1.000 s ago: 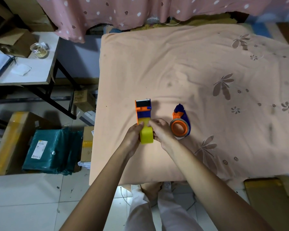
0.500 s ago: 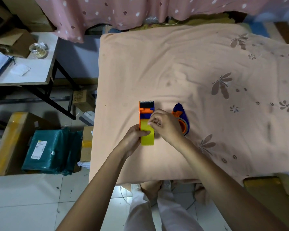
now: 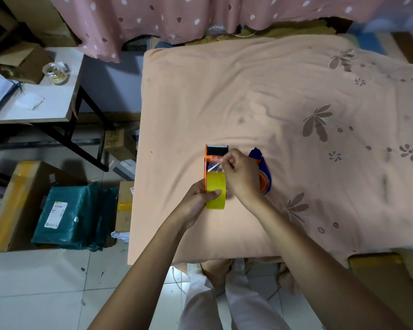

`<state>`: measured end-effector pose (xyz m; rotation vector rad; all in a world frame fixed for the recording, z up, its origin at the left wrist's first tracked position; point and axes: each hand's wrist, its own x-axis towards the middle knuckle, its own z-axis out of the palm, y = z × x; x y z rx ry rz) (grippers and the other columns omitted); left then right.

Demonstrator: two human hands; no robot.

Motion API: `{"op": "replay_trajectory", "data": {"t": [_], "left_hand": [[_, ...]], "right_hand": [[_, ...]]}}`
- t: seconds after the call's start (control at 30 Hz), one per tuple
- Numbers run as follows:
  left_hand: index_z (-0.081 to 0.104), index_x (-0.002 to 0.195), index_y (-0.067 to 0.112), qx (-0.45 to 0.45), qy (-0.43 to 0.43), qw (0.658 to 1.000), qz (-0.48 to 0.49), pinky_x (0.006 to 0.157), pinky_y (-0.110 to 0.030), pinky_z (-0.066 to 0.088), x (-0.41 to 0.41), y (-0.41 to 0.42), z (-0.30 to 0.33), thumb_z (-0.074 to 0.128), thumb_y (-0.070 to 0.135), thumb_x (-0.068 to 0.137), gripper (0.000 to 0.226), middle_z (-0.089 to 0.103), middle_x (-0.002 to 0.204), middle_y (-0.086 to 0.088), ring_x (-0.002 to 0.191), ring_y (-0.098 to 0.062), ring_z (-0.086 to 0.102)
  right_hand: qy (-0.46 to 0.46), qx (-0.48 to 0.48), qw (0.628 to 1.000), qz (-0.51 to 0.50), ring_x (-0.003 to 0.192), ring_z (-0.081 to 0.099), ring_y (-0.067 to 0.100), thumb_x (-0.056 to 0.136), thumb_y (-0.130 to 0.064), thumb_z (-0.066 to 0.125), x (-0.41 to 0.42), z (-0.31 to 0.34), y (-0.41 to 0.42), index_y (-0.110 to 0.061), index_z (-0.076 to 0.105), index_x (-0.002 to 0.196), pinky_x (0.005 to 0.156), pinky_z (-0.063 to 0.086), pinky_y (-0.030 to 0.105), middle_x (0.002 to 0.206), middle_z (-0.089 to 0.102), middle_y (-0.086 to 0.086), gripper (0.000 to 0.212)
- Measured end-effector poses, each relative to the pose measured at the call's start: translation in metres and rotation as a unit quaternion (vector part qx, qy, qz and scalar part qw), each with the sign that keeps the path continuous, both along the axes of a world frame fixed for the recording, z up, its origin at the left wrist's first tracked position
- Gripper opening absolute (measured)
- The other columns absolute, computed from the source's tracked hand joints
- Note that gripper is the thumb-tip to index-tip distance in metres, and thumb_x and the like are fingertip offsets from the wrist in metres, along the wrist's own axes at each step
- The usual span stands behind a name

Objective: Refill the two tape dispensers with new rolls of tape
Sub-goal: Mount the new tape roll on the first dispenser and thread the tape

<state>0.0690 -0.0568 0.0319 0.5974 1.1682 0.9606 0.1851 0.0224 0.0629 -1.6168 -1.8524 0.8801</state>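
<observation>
An orange and blue tape dispenser (image 3: 216, 153) lies on the peach bedsheet (image 3: 260, 96) with a yellow tape roll (image 3: 215, 190) seated in it. My left hand (image 3: 198, 198) grips the roll and dispenser from the left, thumb across the roll. My right hand (image 3: 241, 177) pinches the clear tape end (image 3: 215, 165) and holds it stretched toward the dispenser's front. A second dispenser (image 3: 262, 170), blue with an orange hub, lies just right of my right hand and is partly hidden by it.
The bed's near edge (image 3: 200, 256) is just below my hands, with tiled floor (image 3: 45, 294) beneath. Boxes and a green parcel (image 3: 74, 215) sit on the floor at left. A side table (image 3: 34, 96) with a clear tape roll (image 3: 55, 72) stands at upper left.
My right hand has moved forward from the roll toward the dispenser's front, drawing a strip of clear tape out. My left hand keeps its hold on the roll.
</observation>
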Motion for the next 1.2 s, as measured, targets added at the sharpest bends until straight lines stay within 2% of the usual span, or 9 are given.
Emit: {"op": "replay_trajectory", "data": {"t": [0.2, 0.4, 0.67, 0.83, 0.9, 1.0, 1.1, 1.2], "left_hand": [[0.06, 0.115, 0.013, 0.011, -0.002, 1.0, 0.021, 0.091, -0.041, 0.048, 0.001, 0.0, 0.0, 0.063, 0.014, 0.076, 0.039, 0.072, 0.1, -0.005, 0.096, -0.026, 0.065], [0.055, 0.125, 0.009, 0.004, 0.01, 1.0, 0.015, 0.088, -0.037, 0.05, 0.002, 0.0, 0.003, 0.063, 0.015, 0.075, 0.05, 0.07, 0.105, -0.008, 0.097, -0.026, 0.066], [0.051, 0.13, 0.007, -0.003, 0.057, 0.998, -0.01, 0.103, -0.048, 0.043, 0.002, 0.004, 0.003, 0.067, 0.023, 0.072, 0.061, 0.063, 0.121, -0.019, 0.114, -0.038, 0.058], [0.055, 0.122, 0.01, 0.007, 0.043, 0.999, -0.01, 0.096, -0.041, 0.046, 0.004, 0.005, 0.01, 0.063, 0.019, 0.074, 0.05, 0.065, 0.11, -0.012, 0.103, -0.027, 0.061], [0.055, 0.122, 0.01, 0.009, 0.043, 0.999, -0.011, 0.098, -0.043, 0.046, 0.004, 0.005, 0.011, 0.063, 0.02, 0.074, 0.049, 0.065, 0.112, -0.014, 0.104, -0.029, 0.061], [0.053, 0.122, 0.01, 0.019, 0.055, 0.998, -0.007, 0.091, -0.036, 0.048, 0.009, 0.003, 0.012, 0.062, 0.021, 0.074, 0.05, 0.064, 0.112, -0.012, 0.101, -0.025, 0.061], [0.052, 0.124, 0.011, 0.025, 0.053, 0.998, -0.007, 0.089, -0.033, 0.049, 0.012, 0.001, 0.013, 0.061, 0.022, 0.075, 0.052, 0.064, 0.111, -0.01, 0.102, -0.025, 0.061], [0.051, 0.129, 0.009, 0.02, 0.061, 0.998, -0.03, 0.095, -0.039, 0.047, 0.009, 0.0, 0.014, 0.062, 0.023, 0.074, 0.058, 0.064, 0.113, -0.01, 0.106, -0.027, 0.06]], "right_hand": [[-0.027, 0.012, 0.998, -0.052, 0.073, 0.067, 0.021, 0.083, -0.023, 0.062, -0.007, 0.01, 0.001, -0.015, 0.068, 0.084, 0.066, 0.054, 0.038, 0.076, 0.073, 0.0, 0.01], [-0.034, 0.011, 0.996, -0.079, 0.072, 0.067, 0.02, 0.08, -0.022, 0.062, -0.01, 0.015, 0.0, -0.015, 0.069, 0.081, 0.065, 0.053, 0.036, 0.075, 0.073, -0.001, 0.01], [-0.033, 0.017, 0.997, -0.068, 0.069, 0.065, 0.017, 0.077, -0.024, 0.064, -0.012, 0.024, 0.014, -0.017, 0.068, 0.076, 0.062, 0.053, 0.035, 0.072, 0.071, -0.002, 0.008], [-0.067, -0.012, 0.997, -0.039, 0.077, 0.065, 0.019, 0.078, -0.025, 0.064, -0.01, 0.03, 0.025, -0.015, 0.07, 0.08, 0.062, 0.05, 0.03, 0.079, 0.073, 0.0, 0.011], [-0.095, -0.022, 0.995, -0.035, 0.075, 0.063, 0.02, 0.078, -0.026, 0.065, -0.008, 0.035, 0.03, -0.013, 0.069, 0.079, 0.059, 0.045, 0.027, 0.077, 0.072, 0.002, 0.014], [-0.113, -0.022, 0.993, -0.033, 0.07, 0.06, 0.022, 0.077, -0.024, 0.065, -0.006, 0.039, 0.032, -0.008, 0.068, 0.076, 0.059, 0.044, 0.028, 0.074, 0.07, 0.006, 0.016], [-0.09, -0.028, 0.995, -0.038, 0.066, 0.057, 0.02, 0.076, -0.023, 0.066, -0.004, 0.037, 0.032, -0.009, 0.067, 0.075, 0.052, 0.037, 0.023, 0.072, 0.069, 0.005, 0.014], [-0.057, -0.033, 0.998, -0.023, 0.071, 0.063, 0.018, 0.076, -0.021, 0.063, -0.003, 0.034, 0.037, -0.017, 0.068, 0.074, 0.056, 0.042, 0.024, 0.071, 0.07, -0.001, 0.006]]}}
